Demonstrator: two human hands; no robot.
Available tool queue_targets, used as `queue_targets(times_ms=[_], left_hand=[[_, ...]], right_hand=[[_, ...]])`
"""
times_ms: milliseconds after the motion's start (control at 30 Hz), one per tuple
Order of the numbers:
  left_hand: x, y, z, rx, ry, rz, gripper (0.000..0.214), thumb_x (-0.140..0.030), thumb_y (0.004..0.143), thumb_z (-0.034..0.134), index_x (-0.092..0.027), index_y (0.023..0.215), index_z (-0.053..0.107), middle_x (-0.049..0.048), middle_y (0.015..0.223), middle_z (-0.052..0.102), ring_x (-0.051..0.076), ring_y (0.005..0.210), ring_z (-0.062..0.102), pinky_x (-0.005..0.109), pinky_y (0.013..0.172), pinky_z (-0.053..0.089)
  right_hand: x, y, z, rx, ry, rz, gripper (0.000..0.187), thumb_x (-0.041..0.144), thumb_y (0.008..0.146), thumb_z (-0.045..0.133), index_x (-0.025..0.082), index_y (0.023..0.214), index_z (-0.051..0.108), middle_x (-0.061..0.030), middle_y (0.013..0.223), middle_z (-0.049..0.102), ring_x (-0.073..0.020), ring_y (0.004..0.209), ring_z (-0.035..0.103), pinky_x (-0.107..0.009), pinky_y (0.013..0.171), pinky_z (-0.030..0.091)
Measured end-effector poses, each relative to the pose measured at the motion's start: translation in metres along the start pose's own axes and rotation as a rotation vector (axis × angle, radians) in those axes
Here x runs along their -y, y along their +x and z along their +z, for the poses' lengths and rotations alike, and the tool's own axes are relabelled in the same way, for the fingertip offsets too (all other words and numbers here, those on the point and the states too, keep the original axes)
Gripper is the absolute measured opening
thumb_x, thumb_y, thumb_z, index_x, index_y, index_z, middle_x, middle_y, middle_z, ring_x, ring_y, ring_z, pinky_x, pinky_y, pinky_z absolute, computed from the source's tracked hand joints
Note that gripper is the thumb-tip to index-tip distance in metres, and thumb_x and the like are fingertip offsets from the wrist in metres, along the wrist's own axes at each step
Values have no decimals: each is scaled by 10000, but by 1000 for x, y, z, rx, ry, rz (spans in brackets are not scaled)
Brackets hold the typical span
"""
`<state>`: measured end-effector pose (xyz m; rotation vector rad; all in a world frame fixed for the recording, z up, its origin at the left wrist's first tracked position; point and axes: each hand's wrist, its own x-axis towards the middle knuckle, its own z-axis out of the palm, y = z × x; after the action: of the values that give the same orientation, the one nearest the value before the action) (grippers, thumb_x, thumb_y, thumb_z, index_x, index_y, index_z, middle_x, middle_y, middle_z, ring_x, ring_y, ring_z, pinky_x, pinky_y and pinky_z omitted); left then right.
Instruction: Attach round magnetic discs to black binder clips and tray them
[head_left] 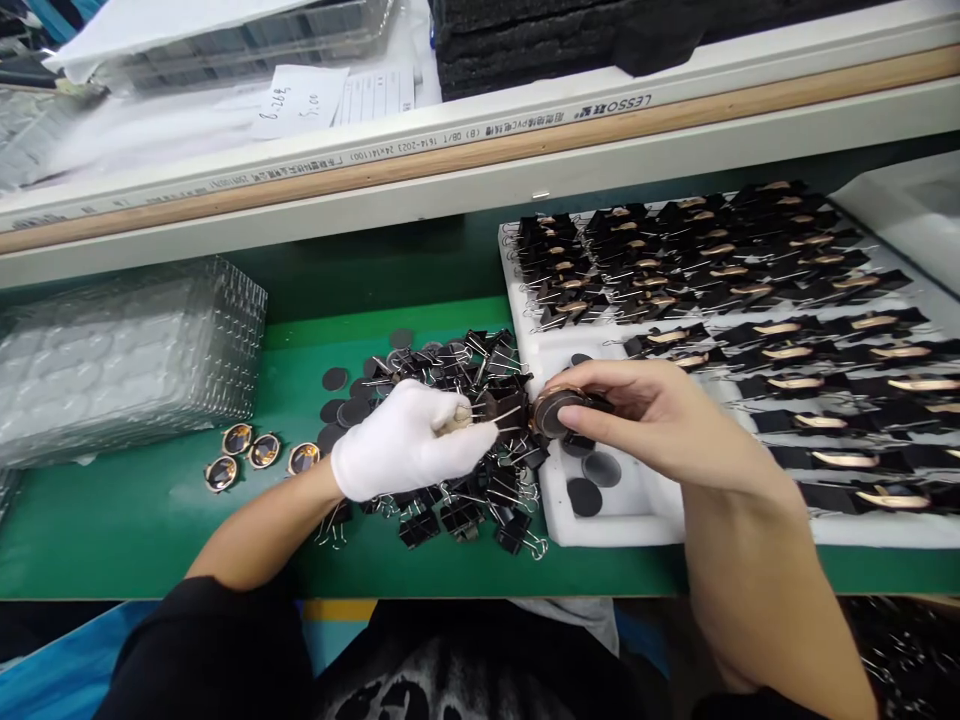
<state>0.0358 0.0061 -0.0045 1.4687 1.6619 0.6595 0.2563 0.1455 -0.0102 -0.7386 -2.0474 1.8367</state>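
My left hand [420, 440], in a white glove, pinches the wire handles of a black binder clip [504, 412]. Between the bare thumb and fingers of my right hand [652, 415] is a round copper-rimmed watch case [551, 412] with a dark disc against its face. The clip's jaw end is right beside the case; whether they touch I cannot tell. Beneath both hands lies a heap of black binder clips [461, 515], with loose dark discs [352, 411] around its left side. Several similar cases [264, 450] rest on the green table left of my glove.
To the right, a white foam tray [559, 520] carries rows of clipped cases [784, 355] and some loose discs [585, 497]. Stacked clear plastic trays [127, 360] stand at the left. A shelf edge [450, 160] crosses above the green tabletop [150, 540].
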Motion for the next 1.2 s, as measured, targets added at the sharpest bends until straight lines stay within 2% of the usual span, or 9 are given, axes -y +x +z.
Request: queue_targets(times_ms=[133,233,367,567,800,1100,1200], left_hand=[[-2,-5,0,87,-15,21,482,-396,952,572,-191,580,344,-72,525,351,57,515,298,227,488,260],[-4,-4,2,88,64,52,481,-399,958,573,-187,595,338,-77,525,326,55,510,284,229,494,252],[-3,-1,2,116,144,86,456,-389,962,569,-185,611,362,-80,514,339,53,496,294,229,500,259],[-2,-2,0,197,102,50,447,-407,993,536,-187,624,411,-77,514,400,55,490,345,220,498,286],[-1,-3,3,183,110,54,454,-410,1006,524,-189,629,403,-72,529,413,57,496,349,232,509,287],[-5,0,6,167,149,46,444,-410,974,563,-191,636,376,-82,535,348,59,507,299,236,516,275],[-4,-1,-1,193,169,19,337,-413,953,594,-192,713,511,-74,566,460,73,527,388,235,548,327]], right_hand=[[-3,-1,-6,52,-74,39,217,392,899,779,222,1024,828,-74,949,802,-157,654,701,-245,479,530],[-5,-1,-6,119,-74,19,206,356,898,770,208,1030,824,-60,919,797,-119,580,654,-235,450,507],[-4,-1,-5,127,-46,-5,195,338,875,785,187,992,825,-59,891,801,-120,592,667,-234,482,534],[-3,0,-5,118,-47,-29,159,317,865,785,210,975,829,-42,902,811,-150,651,713,-264,583,604],[-3,-1,-3,113,-103,-25,154,326,885,756,216,965,829,-37,883,806,-160,666,723,-287,652,625],[-4,-4,-5,99,-163,-75,183,348,878,773,244,1012,840,-18,953,826,-187,761,761,-303,719,640],[-7,-7,-4,63,-241,-174,162,329,899,769,277,1039,833,0,979,827,-199,821,777,-307,720,631]])
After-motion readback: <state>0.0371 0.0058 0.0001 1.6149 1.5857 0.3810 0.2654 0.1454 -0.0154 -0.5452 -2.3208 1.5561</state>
